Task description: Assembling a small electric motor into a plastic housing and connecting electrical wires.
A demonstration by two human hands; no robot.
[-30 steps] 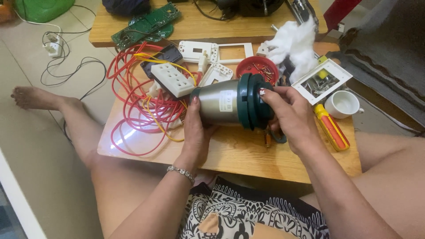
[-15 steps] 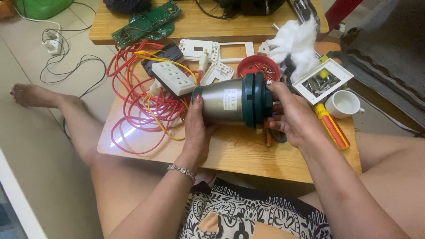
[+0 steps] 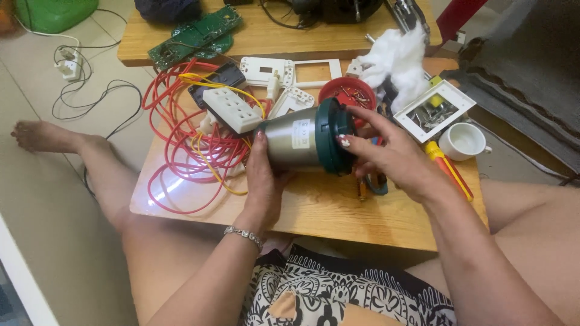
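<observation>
Head view: a low wooden table (image 3: pixel 338 211) carries the work, with a second wooden board (image 3: pixel 284 33) beyond it at the far side. A loose coil of red wire (image 3: pixel 181 151) covers the left part of the table, a white socket block (image 3: pixel 232 110) lying on it.

The steel cylindrical vessel (image 3: pixel 296 137) lies on its side above the table centre, its dark green end cap (image 3: pixel 332 136) pointing right. The left hand (image 3: pixel 263 181) cradles the steel body from below, fingers wrapped around it. The right hand (image 3: pixel 396 158) has its fingers spread over the cap rim and closed on it.

Procedure note: a cap of this kind turns best when the body is held still in the left hand and the right hand grips evenly around the rim, keeping the cap square to the body axis; a tilted grip is likely to bind.

Containers: the red round dish (image 3: pixel 347 92), far of the cap, holds small metal parts, too small to identify. The white square frame (image 3: pixel 434 110) at right holds assorted small hardware. The white cup (image 3: pixel 464 142), near right, appears to hold nothing. An orange-handled screwdriver (image 3: pixel 448 170) lies just beside the cup.
</observation>
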